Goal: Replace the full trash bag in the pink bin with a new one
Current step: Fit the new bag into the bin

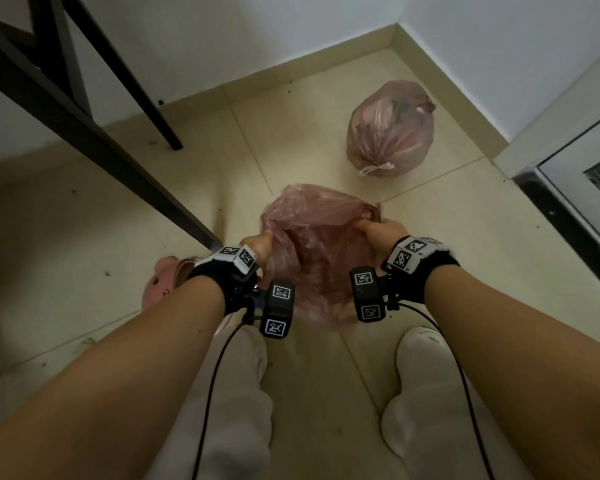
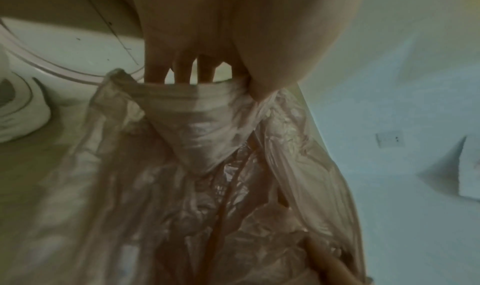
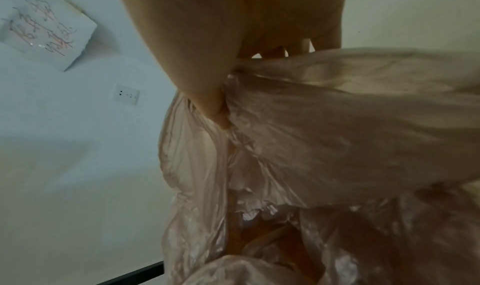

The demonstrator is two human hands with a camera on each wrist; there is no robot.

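Slipper (image 1: 163, 282): a pink one lay on the floor tiles (image 1: 84, 237) at far left, beside the black table frame (image 1: 94, 140).
Your left hand (image 1: 257, 245): you pinched the left edge of the new bag (image 1: 312, 251) — thumb over the rim, fingers behind it.
New bag: pink, thin, crumpled; held up between your hands with its mouth spread, nothing visible inside.
Your right hand (image 1: 378, 228): you gripped the bunched right edge.
Full bag (image 1: 390, 128): tied shut, trash showing through — it sat near the wall corner, well apart.
Pink bin: hidden.
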